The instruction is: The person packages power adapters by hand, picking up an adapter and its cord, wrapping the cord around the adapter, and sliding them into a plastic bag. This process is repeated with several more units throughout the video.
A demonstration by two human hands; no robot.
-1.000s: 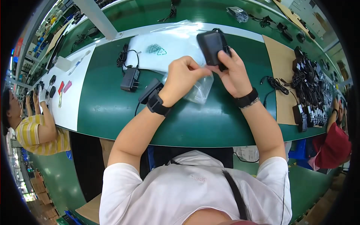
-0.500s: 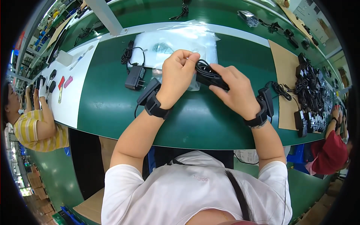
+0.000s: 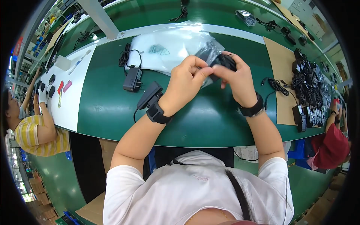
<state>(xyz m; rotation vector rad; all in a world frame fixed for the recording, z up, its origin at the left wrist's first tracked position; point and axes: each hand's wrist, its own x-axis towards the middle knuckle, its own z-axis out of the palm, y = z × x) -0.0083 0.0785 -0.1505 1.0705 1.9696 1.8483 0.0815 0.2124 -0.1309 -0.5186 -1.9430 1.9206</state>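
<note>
Both hands work together above the green bench, near its far half. Left hand has thumb and fingertips pressed together, pinching the edge of a clear plastic bag. Right hand is curled around a black power adapter with its cord, holding it at the bag's mouth; adapter sits partly inside the film, exact depth not clear. Judged step: bagging the adapter, about midway, mouth held open and the item going in. Next move would call for the left hand to keep the opening taut while the right feeds the adapter and cord fully in without snagging the film. A stack of flat clear bags lies on the bench just beyond the hands. A second adapter with coiled cord lies to the left, another black one near the left wrist. Pile of black adapters sits far right by a cardboard sheet.
</note>
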